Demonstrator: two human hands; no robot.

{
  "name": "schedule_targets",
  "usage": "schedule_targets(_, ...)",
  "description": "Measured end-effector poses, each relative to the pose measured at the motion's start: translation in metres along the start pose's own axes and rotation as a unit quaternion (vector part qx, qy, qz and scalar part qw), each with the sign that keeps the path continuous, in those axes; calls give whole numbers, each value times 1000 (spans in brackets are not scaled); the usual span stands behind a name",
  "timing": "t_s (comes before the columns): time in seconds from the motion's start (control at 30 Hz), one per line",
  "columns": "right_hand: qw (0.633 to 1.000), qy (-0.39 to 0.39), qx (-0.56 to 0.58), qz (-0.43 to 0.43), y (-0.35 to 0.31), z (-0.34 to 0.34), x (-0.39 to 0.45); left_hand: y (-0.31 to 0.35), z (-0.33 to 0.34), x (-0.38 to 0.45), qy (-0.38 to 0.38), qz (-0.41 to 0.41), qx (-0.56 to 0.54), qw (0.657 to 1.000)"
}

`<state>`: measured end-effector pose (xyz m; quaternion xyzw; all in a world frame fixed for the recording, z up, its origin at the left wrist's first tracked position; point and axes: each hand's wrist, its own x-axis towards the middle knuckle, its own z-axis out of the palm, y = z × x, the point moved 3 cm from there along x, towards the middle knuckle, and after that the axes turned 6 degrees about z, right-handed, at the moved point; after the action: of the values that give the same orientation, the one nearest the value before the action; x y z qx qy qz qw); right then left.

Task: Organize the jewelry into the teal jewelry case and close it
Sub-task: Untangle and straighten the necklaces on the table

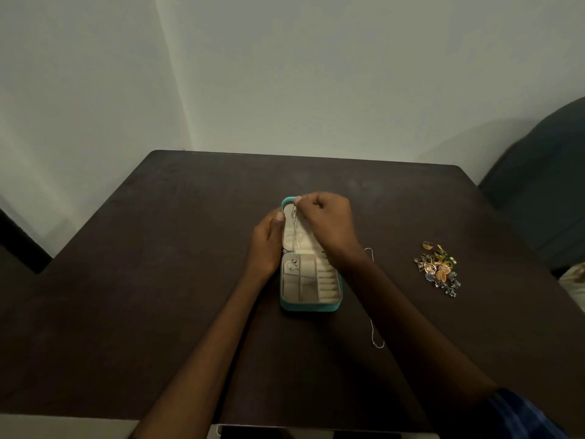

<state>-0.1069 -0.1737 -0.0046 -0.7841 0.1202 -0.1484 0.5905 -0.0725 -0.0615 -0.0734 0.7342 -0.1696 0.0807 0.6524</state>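
Observation:
The teal jewelry case (308,307) lies open in the middle of the dark table, its cream lid laid flat on the far side. My right hand (326,224) pinches a thin silver necklace (294,245) near the lid's top edge; the chain hangs down to the tray's upper left compartment. Against the lid's left edge rests my left hand (267,245), holding the lid steady. A second silver chain (375,334) lies on the table to the right of the case. Further right sits a heap of gold and silver jewelry (438,269).
The dark wooden table (158,280) stands against a pale wall. A dark upholstered chair (544,185) stands at the table's right side. A light surface shows below the near left edge.

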Motion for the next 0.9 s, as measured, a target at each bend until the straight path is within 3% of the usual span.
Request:
schedule_targets(0.3,989,-69,126,-20,-41,-22,-6,-5,1,-3,-12,-4,-10,1000)
schedule_targets(0.53,989,-65,121,-58,-70,-46,-14,-7,-2,-9,1,-42,-19,999)
schedule_targets(0.67,987,-78,119,-77,-86,-62,-25,0,-9,-13,64,-76,44,994)
schedule_targets(0.73,986,-90,115,-82,-95,-72,-32,20,-15,-19,110,-36,76,990)
schedule_targets(0.8,985,-104,103,-86,-105,-81,-38,50,-14,-25,112,16,35,993)
schedule_targets(0.9,983,-131,100,-83,-115,-96,-47,101,2,-32,13,67,-67,995)
